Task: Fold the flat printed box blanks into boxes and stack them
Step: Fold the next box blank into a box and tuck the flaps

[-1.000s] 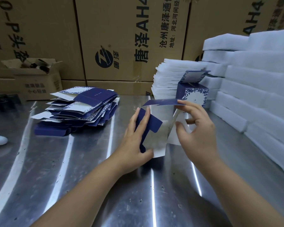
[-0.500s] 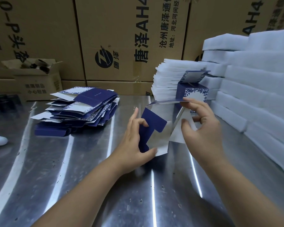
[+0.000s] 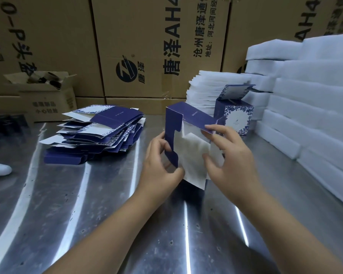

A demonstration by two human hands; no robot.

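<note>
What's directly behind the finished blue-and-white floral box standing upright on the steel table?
A stack of thin white foam sheets rises behind the blue-and-white floral box; the box covers the stack's lower right part.

The box blank (image 3: 192, 123) is between our left hand (image 3: 160, 171) and right hand (image 3: 232, 163). A pile of blanks (image 3: 99, 133) lies to its left, a folded box (image 3: 236, 115) behind right.

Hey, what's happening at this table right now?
A person is folding a blue printed box blank over the metal table. The left hand grips its side flap while the right hand pinches the top panel; it is half formed. A pile of flat blanks lies to the left, and one folded box stands behind, its lid open.
</note>
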